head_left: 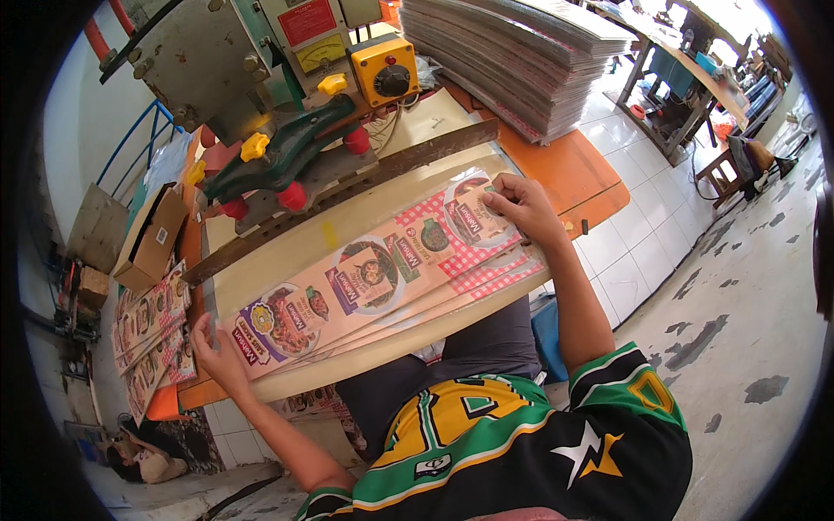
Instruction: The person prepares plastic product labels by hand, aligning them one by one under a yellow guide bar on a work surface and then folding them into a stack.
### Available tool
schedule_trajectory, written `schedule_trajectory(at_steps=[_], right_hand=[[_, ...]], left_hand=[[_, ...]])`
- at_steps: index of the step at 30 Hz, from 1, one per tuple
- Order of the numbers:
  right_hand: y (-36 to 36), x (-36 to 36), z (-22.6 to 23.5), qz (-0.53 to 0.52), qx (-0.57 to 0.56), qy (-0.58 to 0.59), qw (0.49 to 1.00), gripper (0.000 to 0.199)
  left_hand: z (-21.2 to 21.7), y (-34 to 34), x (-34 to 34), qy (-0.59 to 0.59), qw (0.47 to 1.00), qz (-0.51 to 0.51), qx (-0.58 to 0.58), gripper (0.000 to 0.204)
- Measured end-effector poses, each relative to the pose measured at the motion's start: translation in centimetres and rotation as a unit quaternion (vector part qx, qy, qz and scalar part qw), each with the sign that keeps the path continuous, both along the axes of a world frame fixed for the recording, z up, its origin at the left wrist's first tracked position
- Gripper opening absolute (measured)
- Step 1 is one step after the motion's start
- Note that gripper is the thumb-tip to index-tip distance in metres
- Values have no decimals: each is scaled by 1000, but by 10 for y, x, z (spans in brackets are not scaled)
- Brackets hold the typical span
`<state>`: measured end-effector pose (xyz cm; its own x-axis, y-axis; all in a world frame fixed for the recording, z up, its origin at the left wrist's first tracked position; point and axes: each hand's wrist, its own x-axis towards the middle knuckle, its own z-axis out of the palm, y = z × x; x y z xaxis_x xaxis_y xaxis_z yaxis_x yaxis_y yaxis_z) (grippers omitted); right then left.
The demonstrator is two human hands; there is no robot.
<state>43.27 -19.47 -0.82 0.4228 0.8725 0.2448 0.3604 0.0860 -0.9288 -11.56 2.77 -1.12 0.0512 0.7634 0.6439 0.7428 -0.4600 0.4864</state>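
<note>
A small fanned stack of long printed strips (pixel 347 291), with food pictures and red-and-white checks, lies slantwise on the cream work board (pixel 321 375) before me. My right hand (pixel 526 208) pinches the top strip at its far right corner, thumb and curled finger on the edge. At the stack's left end, my left hand (pixel 219 356) rests against the short edge with its fingers stretched out. Just beyond the strips runs a long brown metal bar (pixel 417 168), part of a press (pixel 300 156) with a dark green bracket, yellow knobs and red feet.
A tall pile of flat sheets (pixel 512 65) stands at the back right on the orange table (pixel 591 178). More printed strips (pixel 152 339) lie at the left, near an open cardboard box (pixel 152 234). A yellow control box (pixel 384 71) with a black dial sits behind the bracket.
</note>
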Motion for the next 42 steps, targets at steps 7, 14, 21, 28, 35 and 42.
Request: schedule_trajectory(at_steps=[7,14,21,28,35,42], right_hand=[[5,-2,-6,8,-26,-4,1000,37],[1,1,0,-1,-45,-39,998,40],[4,-2,-1,16,-26,-34,999,41],[2,3,-5,17,-22,-52,998,43],[1,1,1,22,-16,-76,997,43],[0,1,1,24,-22,-50,998,43]], left_hand=[[57,-50,141,-60,970,-227,-65,21],[72,-62,269,59,877,-470,-85,21],[29,-29,372,83,850,-515,-80,29],[52,-46,426,103,807,-519,-260,30],[39,-49,436,71,824,-532,-182,24],[36,-65,434,106,875,-468,-59,19]])
